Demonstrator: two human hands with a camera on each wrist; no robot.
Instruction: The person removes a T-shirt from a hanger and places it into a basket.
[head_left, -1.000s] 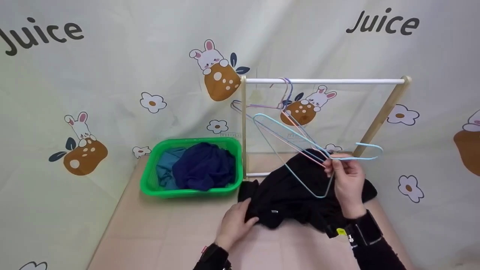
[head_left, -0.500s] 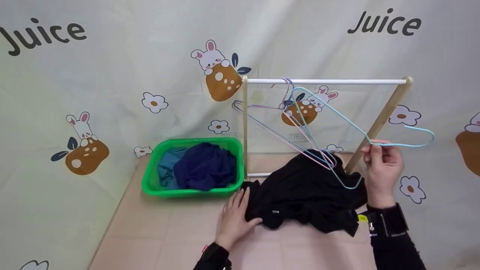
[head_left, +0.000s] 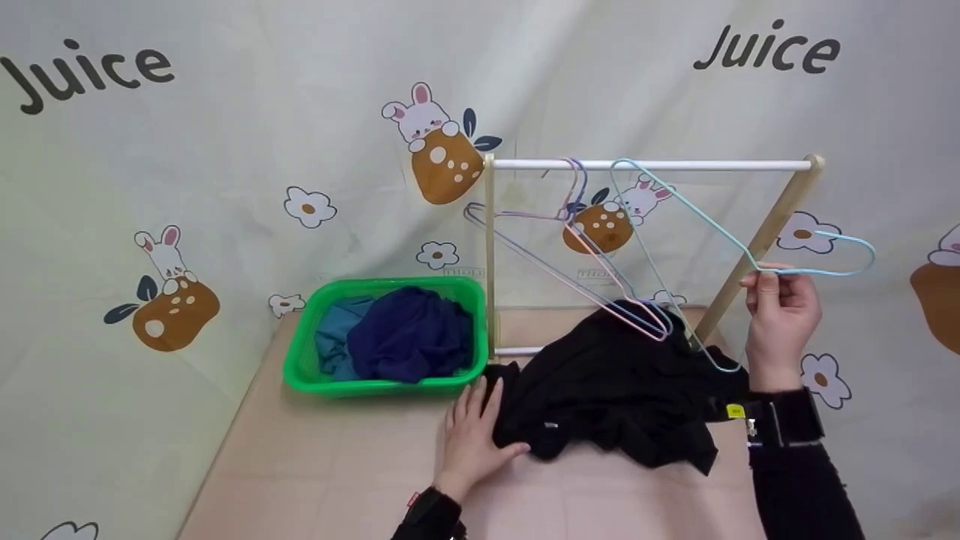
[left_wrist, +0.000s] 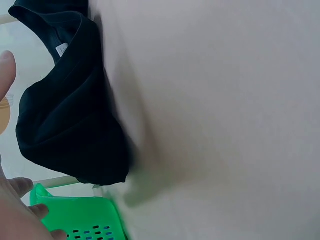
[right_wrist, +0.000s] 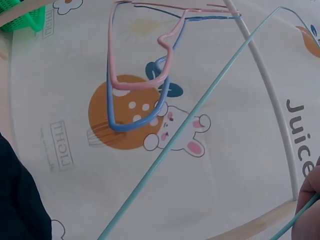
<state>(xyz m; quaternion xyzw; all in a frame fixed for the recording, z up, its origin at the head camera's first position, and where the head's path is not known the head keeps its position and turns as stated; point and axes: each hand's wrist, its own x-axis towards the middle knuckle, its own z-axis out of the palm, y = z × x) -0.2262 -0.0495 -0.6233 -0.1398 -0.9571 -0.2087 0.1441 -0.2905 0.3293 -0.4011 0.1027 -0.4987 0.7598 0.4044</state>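
A light blue clothes hanger (head_left: 694, 210) is pinched at the base of its hook by my right hand (head_left: 784, 319), raised beside the rack's right post. Its hook points right and its body hangs to the left. Below, a black garment (head_left: 607, 390) with a small white label lies rumpled on the table. At its left edge lies my left hand (head_left: 476, 439), fingers spread and straight. In the left wrist view the garment (left_wrist: 75, 115) stands in a loose fold beside the thumb and fingers. The right wrist view shows part of the hanger (right_wrist: 165, 150) crossing diagonally.
A small rack with a white rail (head_left: 697, 165) and wooden posts stands behind the garment. Pink and blue-purple hangers (head_left: 592, 232) hang from it. To the left sits a green basket (head_left: 300, 382) holding dark blue cloth (head_left: 409, 334) and teal cloth (head_left: 341, 337). A printed curtain surrounds the table.
My right hand has moved right and upward with the hanger, away from the black garment. My left hand has shifted only slightly, its fingers spreading more at the garment's edge.
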